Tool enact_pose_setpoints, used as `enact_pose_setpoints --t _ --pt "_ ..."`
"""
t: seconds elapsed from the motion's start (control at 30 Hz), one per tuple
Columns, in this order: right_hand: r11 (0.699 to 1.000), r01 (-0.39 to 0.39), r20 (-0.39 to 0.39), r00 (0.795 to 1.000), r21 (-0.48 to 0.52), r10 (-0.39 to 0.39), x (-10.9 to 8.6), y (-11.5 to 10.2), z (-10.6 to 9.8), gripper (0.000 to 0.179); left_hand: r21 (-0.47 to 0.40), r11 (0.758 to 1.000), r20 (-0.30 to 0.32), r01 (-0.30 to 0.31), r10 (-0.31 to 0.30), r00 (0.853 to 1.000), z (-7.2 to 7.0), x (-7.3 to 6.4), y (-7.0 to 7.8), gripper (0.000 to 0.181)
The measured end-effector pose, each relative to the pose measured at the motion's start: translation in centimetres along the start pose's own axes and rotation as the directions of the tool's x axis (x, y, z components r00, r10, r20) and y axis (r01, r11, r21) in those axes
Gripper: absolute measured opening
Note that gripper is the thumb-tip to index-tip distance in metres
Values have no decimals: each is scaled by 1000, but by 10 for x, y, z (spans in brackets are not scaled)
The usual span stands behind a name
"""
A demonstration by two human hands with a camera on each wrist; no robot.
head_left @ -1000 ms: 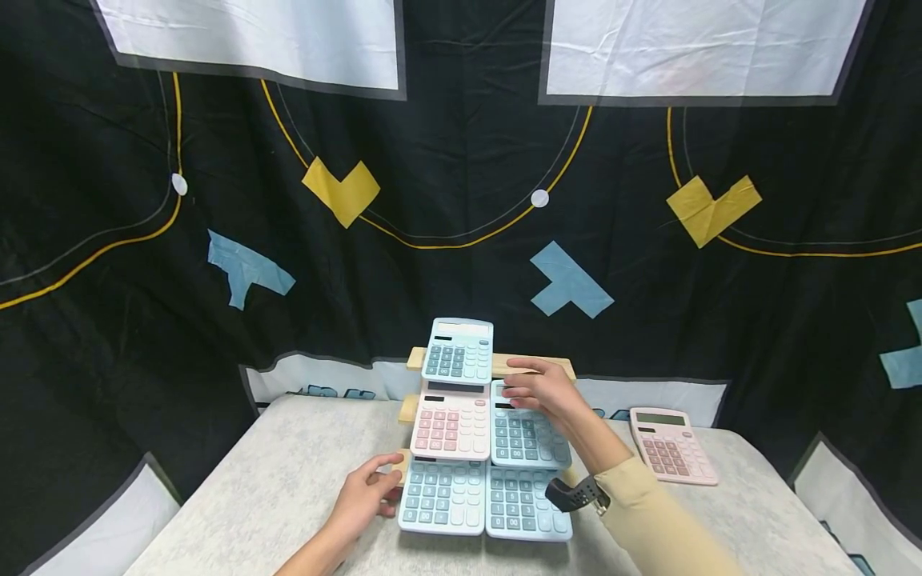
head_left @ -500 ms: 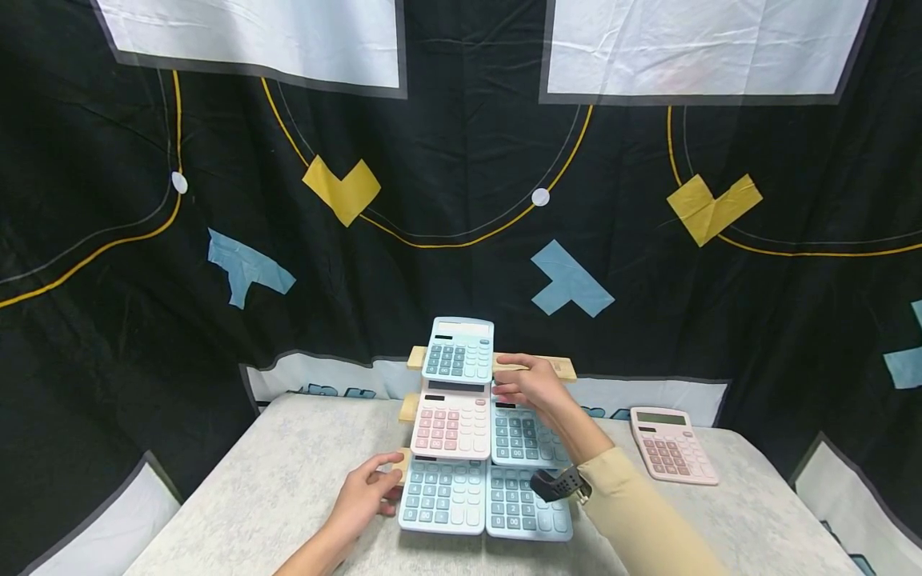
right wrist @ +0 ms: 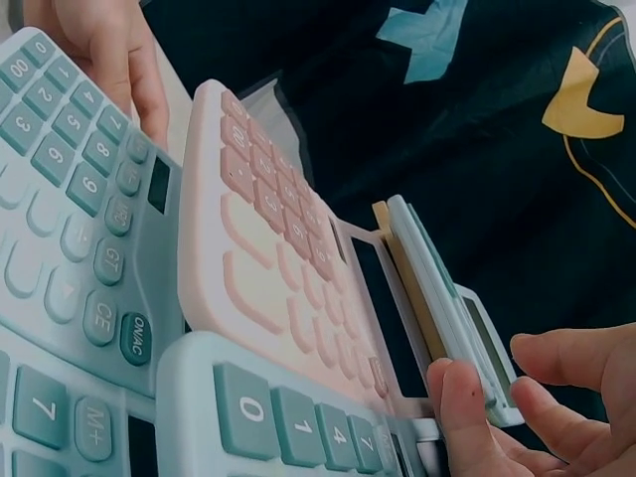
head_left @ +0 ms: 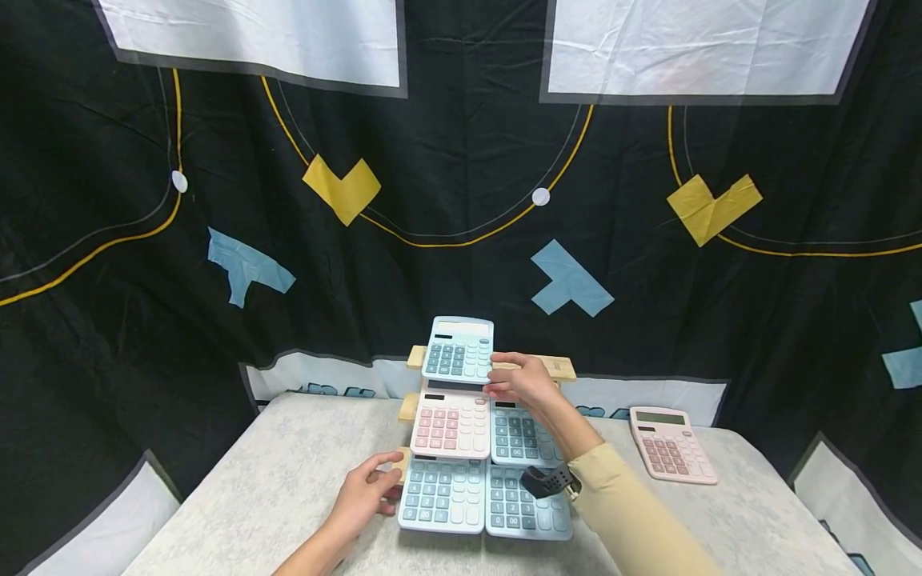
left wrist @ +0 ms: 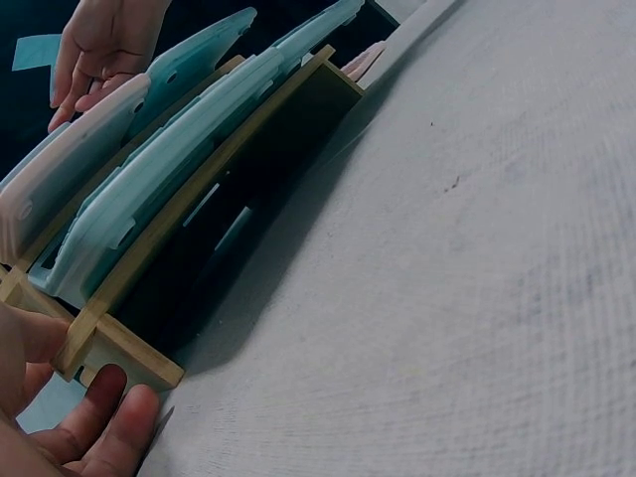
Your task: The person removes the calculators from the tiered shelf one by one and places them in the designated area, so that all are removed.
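Note:
A tiered wooden rack holds several calculators. On its top tier leans a light blue calculator. Below are a pink calculator and another blue calculator, partly behind my right arm. Two more blue calculators, one at left and one at right, fill the bottom tier. My left hand holds the rack's lower left end between thumb and fingers. With fingers mostly extended, my right hand is at the right edge of the top calculator; the exact contact is unclear.
A second pink calculator lies on the pale table, right of the rack. Behind the table hangs a black cloth with yellow and blue patches. A dark watch band circles my right wrist.
My right hand has moved left along the top tier, from above the middle-tier blue calculator to the top calculator's right edge. My left hand and the calculators stay in place.

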State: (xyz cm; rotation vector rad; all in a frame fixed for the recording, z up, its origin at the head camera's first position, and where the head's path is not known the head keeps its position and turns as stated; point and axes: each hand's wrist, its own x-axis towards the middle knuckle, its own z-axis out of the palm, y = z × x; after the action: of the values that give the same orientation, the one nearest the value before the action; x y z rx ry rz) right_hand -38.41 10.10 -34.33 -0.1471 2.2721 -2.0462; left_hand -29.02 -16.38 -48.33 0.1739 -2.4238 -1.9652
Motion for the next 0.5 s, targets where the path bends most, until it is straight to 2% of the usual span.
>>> enact_pose_setpoints --t 0.2,0.5 --pt "1000 -4 8 1000 26 3 0 -1 3 46 3 1000 6 -6 6 1000 -2 0 1 39" --pt "999 7 -23 1000 45 -5 3 2 7 42 1 1000 12 13 -13 1000 -2 2 0 41"
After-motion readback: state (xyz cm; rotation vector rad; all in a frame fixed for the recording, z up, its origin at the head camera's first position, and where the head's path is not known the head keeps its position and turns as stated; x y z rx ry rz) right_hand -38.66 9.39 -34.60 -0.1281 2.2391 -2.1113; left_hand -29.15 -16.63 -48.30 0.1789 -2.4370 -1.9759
